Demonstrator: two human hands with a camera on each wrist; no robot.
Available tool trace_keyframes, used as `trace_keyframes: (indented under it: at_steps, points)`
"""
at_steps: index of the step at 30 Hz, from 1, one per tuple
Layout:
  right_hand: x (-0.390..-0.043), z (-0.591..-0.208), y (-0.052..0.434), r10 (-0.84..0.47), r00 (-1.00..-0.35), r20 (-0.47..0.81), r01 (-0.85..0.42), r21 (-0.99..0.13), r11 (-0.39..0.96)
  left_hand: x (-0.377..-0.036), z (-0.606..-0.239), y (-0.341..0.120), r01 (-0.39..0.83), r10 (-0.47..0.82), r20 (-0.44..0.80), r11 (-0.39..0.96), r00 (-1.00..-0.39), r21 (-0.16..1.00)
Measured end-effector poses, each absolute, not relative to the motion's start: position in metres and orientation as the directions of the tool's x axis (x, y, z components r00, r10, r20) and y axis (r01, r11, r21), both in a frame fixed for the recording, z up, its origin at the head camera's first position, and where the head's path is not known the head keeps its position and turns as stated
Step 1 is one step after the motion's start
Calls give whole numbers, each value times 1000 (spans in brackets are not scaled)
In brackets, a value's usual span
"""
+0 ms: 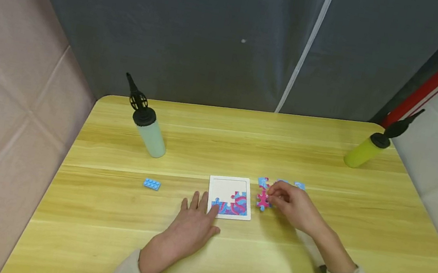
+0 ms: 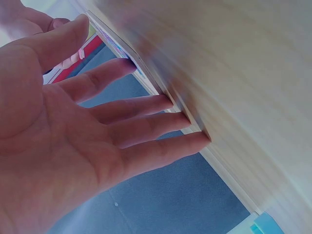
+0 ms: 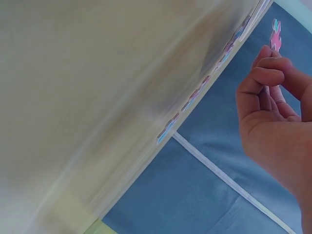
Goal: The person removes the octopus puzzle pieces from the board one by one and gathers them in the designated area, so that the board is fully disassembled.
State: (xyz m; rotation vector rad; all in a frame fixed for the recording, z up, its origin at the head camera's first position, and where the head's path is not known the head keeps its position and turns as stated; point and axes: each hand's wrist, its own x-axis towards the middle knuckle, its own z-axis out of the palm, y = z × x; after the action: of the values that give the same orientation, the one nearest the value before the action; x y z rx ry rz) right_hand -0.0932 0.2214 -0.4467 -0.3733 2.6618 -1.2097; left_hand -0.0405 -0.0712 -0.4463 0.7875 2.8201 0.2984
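A white square puzzle tray [image 1: 225,185] lies on the table, its bottom row and right side partly filled with blue, pink and purple pieces [image 1: 239,205]. My left hand [image 1: 191,228] is spread with straight fingers; its index fingertip touches the tray's lower left corner, and the other fingertips rest on the tabletop in the left wrist view. To the right of the tray, my right hand [image 1: 296,207] pinches a pink puzzle piece [image 3: 276,38] between thumb and fingers, raised off the table. Several loose puzzle pieces [image 1: 263,182] lie beyond and partly under that hand, some of them hidden.
A light blue toy brick [image 1: 152,184] lies left of the tray. Behind it stands a pale green bottle [image 1: 152,139] with a black top. A yellow-green bottle [image 1: 360,154] is at the back right. Dark grey fabric [image 1: 201,32] hangs behind the wooden table [image 1: 91,221].
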Motion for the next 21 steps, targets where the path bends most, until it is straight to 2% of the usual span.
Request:
trace_keyframes:
  at_steps: [21]
  points:
    - [-90, -447, 243, -277, -957, -81, -134, -727, 673, -41, -447, -71, 489, 529, -146, 839, -836, 241]
